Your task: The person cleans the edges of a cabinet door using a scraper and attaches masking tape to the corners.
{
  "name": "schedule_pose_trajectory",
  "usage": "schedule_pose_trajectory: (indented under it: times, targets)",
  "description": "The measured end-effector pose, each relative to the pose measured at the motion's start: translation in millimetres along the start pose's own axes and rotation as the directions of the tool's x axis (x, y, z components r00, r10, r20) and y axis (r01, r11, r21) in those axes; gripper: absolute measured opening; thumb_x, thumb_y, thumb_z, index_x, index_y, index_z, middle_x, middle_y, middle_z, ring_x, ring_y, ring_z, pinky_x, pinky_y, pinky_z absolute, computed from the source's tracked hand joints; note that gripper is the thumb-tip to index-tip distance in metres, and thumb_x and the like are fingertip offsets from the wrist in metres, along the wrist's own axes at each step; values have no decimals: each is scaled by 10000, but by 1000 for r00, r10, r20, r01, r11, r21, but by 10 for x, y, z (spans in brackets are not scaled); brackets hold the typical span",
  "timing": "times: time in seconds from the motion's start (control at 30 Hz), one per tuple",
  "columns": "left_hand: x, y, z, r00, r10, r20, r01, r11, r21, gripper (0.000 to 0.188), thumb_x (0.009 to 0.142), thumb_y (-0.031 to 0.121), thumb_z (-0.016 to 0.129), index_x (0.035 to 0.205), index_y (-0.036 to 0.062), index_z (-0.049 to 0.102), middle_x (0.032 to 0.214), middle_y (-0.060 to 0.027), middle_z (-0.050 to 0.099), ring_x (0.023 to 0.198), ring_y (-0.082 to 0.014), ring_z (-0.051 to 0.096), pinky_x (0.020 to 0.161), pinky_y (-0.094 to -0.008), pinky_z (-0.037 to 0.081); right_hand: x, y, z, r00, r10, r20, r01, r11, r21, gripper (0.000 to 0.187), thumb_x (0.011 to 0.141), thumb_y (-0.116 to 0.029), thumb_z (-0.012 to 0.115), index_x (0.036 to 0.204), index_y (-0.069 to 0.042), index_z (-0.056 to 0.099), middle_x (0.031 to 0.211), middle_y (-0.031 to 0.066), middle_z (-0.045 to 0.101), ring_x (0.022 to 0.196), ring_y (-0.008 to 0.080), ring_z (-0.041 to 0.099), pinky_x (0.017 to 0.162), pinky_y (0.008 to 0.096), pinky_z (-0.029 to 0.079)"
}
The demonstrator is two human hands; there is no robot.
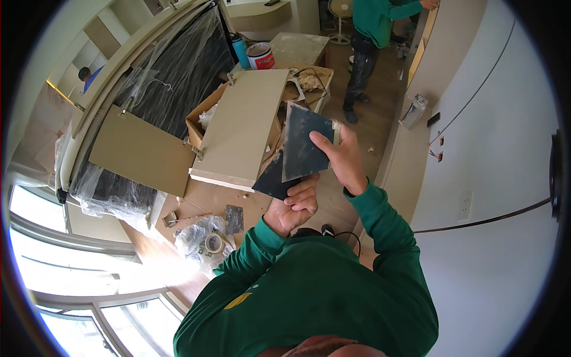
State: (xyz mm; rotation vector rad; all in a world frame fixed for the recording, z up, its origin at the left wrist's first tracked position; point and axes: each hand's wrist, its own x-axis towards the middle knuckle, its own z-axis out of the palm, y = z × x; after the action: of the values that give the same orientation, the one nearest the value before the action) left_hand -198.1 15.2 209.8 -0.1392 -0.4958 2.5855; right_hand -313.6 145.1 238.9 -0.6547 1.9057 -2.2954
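Note:
My right hand (345, 157) grips a wide, flat, dark putty blade (302, 146) at its pale right edge, with the thumb lying on its face. Whitish residue runs along the blade's other edges. Lower and to the left, my left hand (294, 205) has its fingers curled round a second dark putty blade (273, 179). The larger blade overlaps this one in the picture; whether they touch I cannot tell. Both are held up in front of a beige cabinet door panel (244, 122) with metal hinges.
Another hinged panel (140, 152) leans at left by plastic-covered furniture (178, 65). A paint can (260, 56) and blue bottle (240, 50) stand behind. Tape (214, 243) lies on plastic below. A co-worker in green (372, 35) stands far right, near a white wall (482, 154).

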Motion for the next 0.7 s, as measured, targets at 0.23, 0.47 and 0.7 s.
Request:
schedule_pose_trajectory:
  times: [0.23, 0.47, 0.7]
  targets:
    - [34, 167, -405, 981, 174, -82, -167, 982, 92, 169, 1066, 200, 453, 1008, 71, 546, 773, 3, 567, 581, -110, 529, 521, -261, 409, -211, -159, 189, 978, 39, 203, -38, 999, -8, 329, 929, -232, 759, 1099, 35, 669, 941, 60, 726, 825, 98, 641, 750, 282, 534]
    - [252, 408, -88, 816, 578, 21, -458, 623, 634, 479, 1033, 490, 560, 1297, 96, 627, 1167, -60, 702, 1113, -230, 651, 1025, -376, 504, -442, -62, 79, 984, -3, -179, 70, 928, 367, 351, 961, -157, 711, 1254, 6, 605, 1067, 54, 689, 889, 129, 642, 792, 294, 525]
    - [99, 386, 58, 169, 979, 112, -688, 36, 725, 634, 951, 450, 716, 1373, 21, 516, 1307, -115, 576, 1143, -214, 590, 1007, -351, 474, -608, 103, -15, 943, 172, -285, -41, 909, 414, 361, 942, -138, 720, 1258, -46, 570, 1043, 41, 677, 854, 103, 662, 482, 268, 530]
